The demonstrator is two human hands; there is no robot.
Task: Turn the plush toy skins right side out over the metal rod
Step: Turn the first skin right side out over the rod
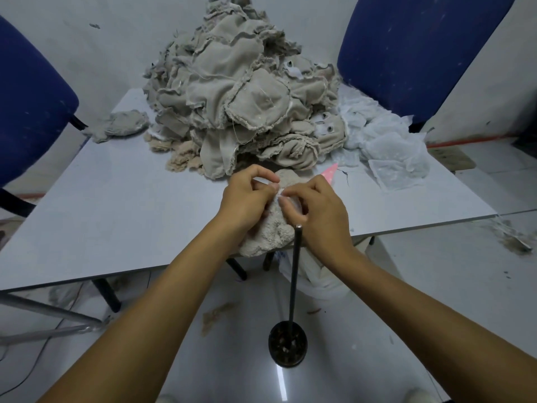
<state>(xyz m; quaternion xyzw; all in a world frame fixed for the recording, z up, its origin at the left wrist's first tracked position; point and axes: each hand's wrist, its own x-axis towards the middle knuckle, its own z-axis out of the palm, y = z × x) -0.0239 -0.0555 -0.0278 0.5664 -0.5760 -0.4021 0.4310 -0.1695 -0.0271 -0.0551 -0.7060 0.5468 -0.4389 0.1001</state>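
Nearest the camera: two bare forearms reaching forward over a glossy floor, and between them a thin black metal rod (294,274) standing upright from a round dark base (287,344).

At the rod's tip, level with the near table edge: a fuzzy beige plush toy skin (268,237), pile side showing, held just beside the rod and not threaded on it. Left hand (247,196) with fingers curled, pinching a pale seam at the skin's top. Right hand (316,210) likewise curled, thumb and forefinger nipping the same seam from the right.

Likely risks: losing the small opening if either pinch slips on the fluffy pile; snagging or piercing the fabric if pushed down off-centre on the rod tip; tipping the rod sideways, given the small base.

Around: white table (116,205); at its far middle a tall heap of inside-out grey-beige skins (241,91), close behind the hands; looser pale netting pieces (389,146) to the right; a lone skin (122,125) far left; blue chairs (412,50) either side.
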